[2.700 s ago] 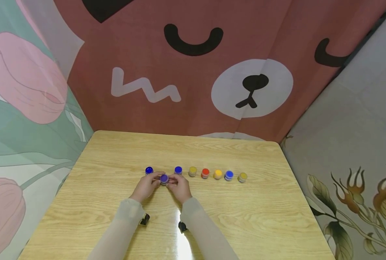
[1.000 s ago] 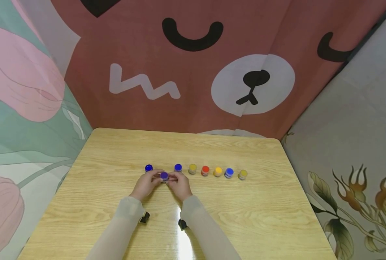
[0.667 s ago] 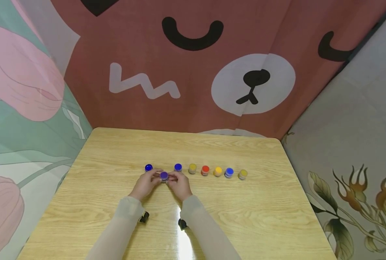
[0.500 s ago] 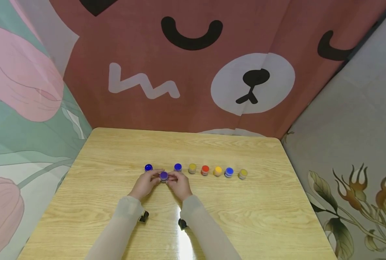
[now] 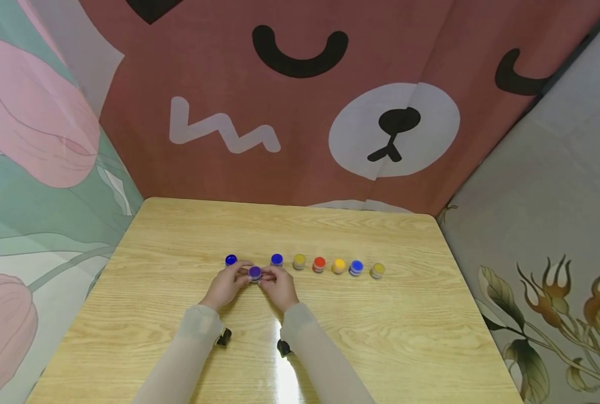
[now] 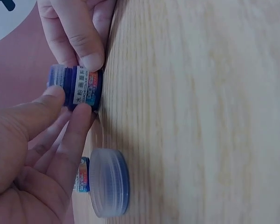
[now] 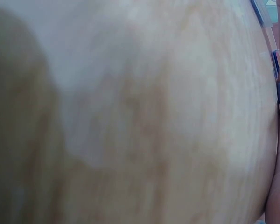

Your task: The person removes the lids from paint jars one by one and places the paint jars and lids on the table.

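A small paint jar (image 5: 255, 273) with a purple lid stands between the two hands, on or very near the tabletop. My left hand (image 5: 226, 286) pinches it from the left; in the left wrist view the thumb lies at the translucent lid and a fingertip at the labelled body. From the other side my right hand (image 5: 280, 288) holds the same jar, its thumb (image 6: 91, 60) against the body. Behind the left fingers sits a dark blue jar (image 5: 231, 260) with a glossy top. A loose translucent lid (image 6: 107, 182) lies near a labelled jar (image 6: 82, 175) in the left wrist view.
Rightward runs a row of paint jars: blue (image 5: 276, 259), dull yellow (image 5: 299, 261), red (image 5: 319, 264), orange-yellow (image 5: 339, 266), lighter blue (image 5: 356, 267) and another dull yellow (image 5: 378, 270). The wooden table (image 5: 406, 336) meets a printed cloth (image 5: 300, 168) at the back.
Both hands stay around the purple-lidded jar in the same place. Only the head view has tilted slightly since the earliest frame.
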The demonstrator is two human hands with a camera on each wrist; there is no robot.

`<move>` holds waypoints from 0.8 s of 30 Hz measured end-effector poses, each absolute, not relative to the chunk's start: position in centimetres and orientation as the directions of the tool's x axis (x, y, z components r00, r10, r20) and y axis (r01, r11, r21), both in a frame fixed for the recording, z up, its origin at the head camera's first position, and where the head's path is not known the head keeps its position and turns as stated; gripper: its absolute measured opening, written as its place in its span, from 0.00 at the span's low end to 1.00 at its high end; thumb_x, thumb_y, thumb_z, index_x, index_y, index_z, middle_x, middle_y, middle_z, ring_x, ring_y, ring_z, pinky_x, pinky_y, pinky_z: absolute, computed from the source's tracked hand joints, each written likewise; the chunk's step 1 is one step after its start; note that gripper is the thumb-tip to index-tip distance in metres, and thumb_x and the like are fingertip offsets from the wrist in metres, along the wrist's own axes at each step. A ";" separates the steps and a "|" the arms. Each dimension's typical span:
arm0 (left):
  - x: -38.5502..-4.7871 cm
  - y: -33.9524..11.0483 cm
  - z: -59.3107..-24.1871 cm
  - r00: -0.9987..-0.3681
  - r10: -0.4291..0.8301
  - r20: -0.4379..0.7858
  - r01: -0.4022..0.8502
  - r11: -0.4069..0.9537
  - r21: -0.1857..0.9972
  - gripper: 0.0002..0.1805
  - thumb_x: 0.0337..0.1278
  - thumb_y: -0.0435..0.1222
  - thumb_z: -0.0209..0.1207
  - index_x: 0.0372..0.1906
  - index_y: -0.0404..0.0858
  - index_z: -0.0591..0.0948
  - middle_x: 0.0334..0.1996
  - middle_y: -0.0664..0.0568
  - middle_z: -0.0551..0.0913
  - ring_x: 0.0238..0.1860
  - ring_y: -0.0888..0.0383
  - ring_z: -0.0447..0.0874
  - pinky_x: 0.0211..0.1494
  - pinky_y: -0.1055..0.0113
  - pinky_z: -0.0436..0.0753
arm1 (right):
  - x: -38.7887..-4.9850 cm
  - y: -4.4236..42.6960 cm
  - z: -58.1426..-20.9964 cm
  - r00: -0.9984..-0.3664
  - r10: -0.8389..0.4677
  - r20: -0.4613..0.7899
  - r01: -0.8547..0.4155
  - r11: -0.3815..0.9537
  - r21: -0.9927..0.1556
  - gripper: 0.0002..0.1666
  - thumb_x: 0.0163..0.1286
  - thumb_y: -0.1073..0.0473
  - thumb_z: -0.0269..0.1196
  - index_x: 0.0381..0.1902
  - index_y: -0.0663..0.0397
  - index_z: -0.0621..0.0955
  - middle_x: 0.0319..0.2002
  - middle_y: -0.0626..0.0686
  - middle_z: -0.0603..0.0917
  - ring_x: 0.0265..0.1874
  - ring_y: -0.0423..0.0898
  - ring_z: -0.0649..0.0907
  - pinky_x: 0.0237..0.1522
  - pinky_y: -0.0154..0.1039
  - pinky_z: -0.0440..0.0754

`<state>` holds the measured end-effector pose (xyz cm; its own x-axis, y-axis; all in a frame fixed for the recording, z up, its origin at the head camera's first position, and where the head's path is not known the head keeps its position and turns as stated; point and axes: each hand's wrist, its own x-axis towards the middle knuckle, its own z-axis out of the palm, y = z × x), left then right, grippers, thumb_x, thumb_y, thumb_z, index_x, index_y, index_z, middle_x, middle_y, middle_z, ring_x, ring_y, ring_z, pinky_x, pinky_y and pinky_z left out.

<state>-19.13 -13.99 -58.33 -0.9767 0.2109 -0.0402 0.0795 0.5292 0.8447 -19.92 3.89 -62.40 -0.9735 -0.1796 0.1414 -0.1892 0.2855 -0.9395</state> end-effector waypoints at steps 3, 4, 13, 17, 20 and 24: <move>-19.1 -14.1 -58.2 -0.974 0.219 -0.054 0.071 0.524 0.849 0.22 0.68 0.26 0.59 0.65 0.36 0.77 0.50 0.38 0.85 0.48 0.45 0.87 0.53 0.54 0.86 | -20.0 3.9 -62.4 -0.972 -0.180 0.151 -0.200 0.292 -0.935 0.15 0.62 0.73 0.70 0.48 0.68 0.84 0.43 0.60 0.85 0.40 0.51 0.87 0.43 0.31 0.86; -19.1 -14.1 -58.2 -0.973 0.222 -0.060 0.066 0.523 0.850 0.22 0.68 0.26 0.58 0.65 0.36 0.77 0.50 0.38 0.85 0.47 0.45 0.88 0.52 0.55 0.87 | -20.0 3.9 -62.4 -0.972 -0.180 0.150 -0.199 0.292 -0.935 0.16 0.62 0.73 0.70 0.48 0.68 0.84 0.43 0.60 0.85 0.41 0.51 0.87 0.43 0.31 0.86; -19.1 -14.0 -58.3 -0.977 0.204 -0.054 0.063 0.524 0.850 0.18 0.68 0.28 0.61 0.60 0.37 0.80 0.47 0.41 0.86 0.46 0.47 0.88 0.49 0.58 0.88 | -19.8 3.9 -62.1 -0.977 -0.185 0.107 -0.159 0.294 -0.942 0.16 0.63 0.73 0.69 0.50 0.68 0.84 0.45 0.59 0.84 0.42 0.50 0.86 0.44 0.31 0.86; -19.1 -14.0 -58.4 -0.980 0.191 -0.047 0.063 0.530 0.845 0.17 0.68 0.29 0.61 0.59 0.37 0.79 0.47 0.41 0.86 0.45 0.48 0.88 0.49 0.58 0.87 | -19.8 3.9 -62.0 -0.977 -0.186 0.103 -0.153 0.285 -0.946 0.16 0.63 0.73 0.69 0.50 0.67 0.84 0.45 0.60 0.84 0.43 0.52 0.86 0.44 0.31 0.86; -19.1 -14.0 -58.5 -0.982 0.185 -0.048 0.060 0.537 0.841 0.16 0.68 0.30 0.61 0.58 0.37 0.79 0.48 0.41 0.86 0.44 0.49 0.88 0.49 0.57 0.87 | -19.8 3.9 -61.8 -0.978 -0.185 0.096 -0.147 0.288 -0.946 0.16 0.64 0.72 0.69 0.50 0.67 0.84 0.46 0.60 0.84 0.44 0.52 0.86 0.44 0.31 0.85; -19.1 -13.9 -58.6 -0.983 0.179 -0.048 0.056 0.536 0.842 0.16 0.68 0.31 0.62 0.59 0.37 0.79 0.48 0.41 0.86 0.44 0.49 0.88 0.48 0.58 0.87 | -19.8 3.9 -61.8 -0.978 -0.185 0.099 -0.151 0.295 -0.944 0.16 0.64 0.73 0.69 0.50 0.67 0.84 0.46 0.60 0.84 0.43 0.51 0.86 0.44 0.30 0.85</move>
<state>-19.11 -13.92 -58.55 -0.9827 0.1787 -0.0484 0.0559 0.5359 0.8424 -19.77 3.87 -61.84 -0.9778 -0.1850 0.0987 -0.1510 0.2949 -0.9435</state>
